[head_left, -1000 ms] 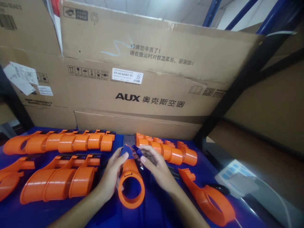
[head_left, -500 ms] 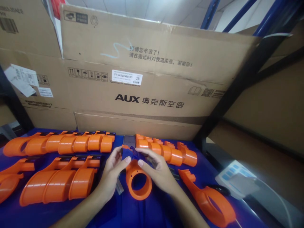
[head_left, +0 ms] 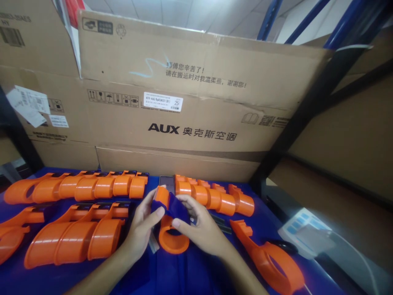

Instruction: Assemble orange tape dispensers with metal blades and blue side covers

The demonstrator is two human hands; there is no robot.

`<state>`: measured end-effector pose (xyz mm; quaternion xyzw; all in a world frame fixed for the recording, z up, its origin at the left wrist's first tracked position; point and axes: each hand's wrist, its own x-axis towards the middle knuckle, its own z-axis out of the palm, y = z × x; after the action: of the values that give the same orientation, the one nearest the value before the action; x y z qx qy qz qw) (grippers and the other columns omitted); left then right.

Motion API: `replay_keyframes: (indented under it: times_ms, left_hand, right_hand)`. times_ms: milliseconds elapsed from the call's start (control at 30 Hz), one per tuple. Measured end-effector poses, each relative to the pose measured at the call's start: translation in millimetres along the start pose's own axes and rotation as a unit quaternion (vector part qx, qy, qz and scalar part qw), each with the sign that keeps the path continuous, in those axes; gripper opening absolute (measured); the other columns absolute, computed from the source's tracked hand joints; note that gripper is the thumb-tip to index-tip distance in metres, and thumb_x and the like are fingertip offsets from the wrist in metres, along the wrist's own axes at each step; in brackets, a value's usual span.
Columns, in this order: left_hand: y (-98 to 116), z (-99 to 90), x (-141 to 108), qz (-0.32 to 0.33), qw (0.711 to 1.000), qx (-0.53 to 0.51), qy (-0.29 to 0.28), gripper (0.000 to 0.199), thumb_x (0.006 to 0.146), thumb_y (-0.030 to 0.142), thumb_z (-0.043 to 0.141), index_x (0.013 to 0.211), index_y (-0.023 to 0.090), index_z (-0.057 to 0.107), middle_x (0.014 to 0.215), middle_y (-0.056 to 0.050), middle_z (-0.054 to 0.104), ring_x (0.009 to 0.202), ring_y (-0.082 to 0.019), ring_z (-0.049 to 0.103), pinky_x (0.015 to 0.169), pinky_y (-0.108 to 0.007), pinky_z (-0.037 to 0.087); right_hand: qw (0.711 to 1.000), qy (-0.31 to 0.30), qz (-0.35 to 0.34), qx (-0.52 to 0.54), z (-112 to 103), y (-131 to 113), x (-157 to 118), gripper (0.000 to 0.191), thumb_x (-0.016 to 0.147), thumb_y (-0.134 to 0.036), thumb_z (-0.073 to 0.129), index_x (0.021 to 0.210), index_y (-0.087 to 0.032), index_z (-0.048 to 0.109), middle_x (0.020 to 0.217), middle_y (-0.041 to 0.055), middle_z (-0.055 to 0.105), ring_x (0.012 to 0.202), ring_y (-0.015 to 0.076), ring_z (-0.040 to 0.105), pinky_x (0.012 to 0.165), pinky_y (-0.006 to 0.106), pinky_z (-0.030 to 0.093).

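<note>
An orange plastic ring part (head_left: 174, 247) with a short arm is held up between both hands, its round opening facing me. My left hand (head_left: 143, 223) grips the upper end of the arm, thumb in front and fingers behind. A dark blue piece (head_left: 179, 209), which looks like thin plastic or sheet, lies against the arm. My right hand (head_left: 204, 225) pinches the blue piece from the right, with the thumb low near the ring. How the blue piece joins the orange part is hidden by the fingers.
Rows of similar orange parts stand at the left (head_left: 106, 237) and back right (head_left: 227, 203). A single orange part (head_left: 276, 262) lies at the right, beside a white-and-blue box (head_left: 307, 233). A phone-like object (head_left: 167, 183) leans behind my hands, before a large cardboard box (head_left: 196, 110).
The orange ring part has tilted, so its upper end now shows more and its opening looks flatter. The blue piece has spread out to the right under my right hand.
</note>
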<state>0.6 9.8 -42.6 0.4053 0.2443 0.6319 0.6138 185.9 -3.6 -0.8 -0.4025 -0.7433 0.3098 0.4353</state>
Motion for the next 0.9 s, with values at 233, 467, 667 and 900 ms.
replay_keyframes:
  times_ms: [233,467,667,900]
  left_hand:
    - [6.1,7.7,4.3,0.007,0.998,0.059,0.022,0.061,0.073,0.033,0.086,0.129,0.024,0.064,0.134,-0.011,0.069,0.131,-0.034,0.058,0.113,-0.046,0.042]
    - [11.4,11.6,3.5,-0.001,0.998,0.05,0.042,0.046,0.067,0.03,0.089,0.106,0.024,0.066,0.122,-0.01,0.076,0.126,-0.034,0.063,0.108,-0.044,0.047]
    - [14.5,13.1,2.5,0.007,0.998,0.053,0.04,0.044,0.068,0.03,0.089,0.105,0.025,0.065,0.122,-0.01,0.076,0.126,-0.034,0.063,0.107,-0.045,0.047]
    - [9.9,9.2,5.7,0.003,0.996,0.065,0.054,0.045,0.065,0.031,0.09,0.103,0.025,0.068,0.113,-0.008,0.077,0.119,-0.034,0.066,0.103,-0.043,0.049]
  right_hand:
    - [0.966,0.065,-0.13,-0.215,0.0,8.2,-1.3,0.062,0.083,-0.04,0.081,0.139,-0.026,0.059,0.117,0.0123,0.067,0.106,0.0309,0.066,0.096,0.049,0.055]
    - [0.95,0.083,-0.166,-0.25,2.5,10.4,-3.9,0.064,0.082,-0.04,0.081,0.141,-0.029,0.057,0.112,0.0113,0.067,0.102,0.0316,0.065,0.09,0.049,0.056]
    - [0.951,0.091,-0.17,-0.241,3.5,10.0,-3.4,0.07,0.081,-0.038,0.082,0.145,-0.03,0.055,0.11,0.0106,0.067,0.099,0.0307,0.065,0.088,0.048,0.056]
    - [0.952,0.079,-0.179,-0.237,1.9,13.1,-4.1,0.069,0.081,-0.037,0.082,0.145,-0.031,0.056,0.112,0.0107,0.064,0.102,0.0308,0.064,0.09,0.049,0.056]
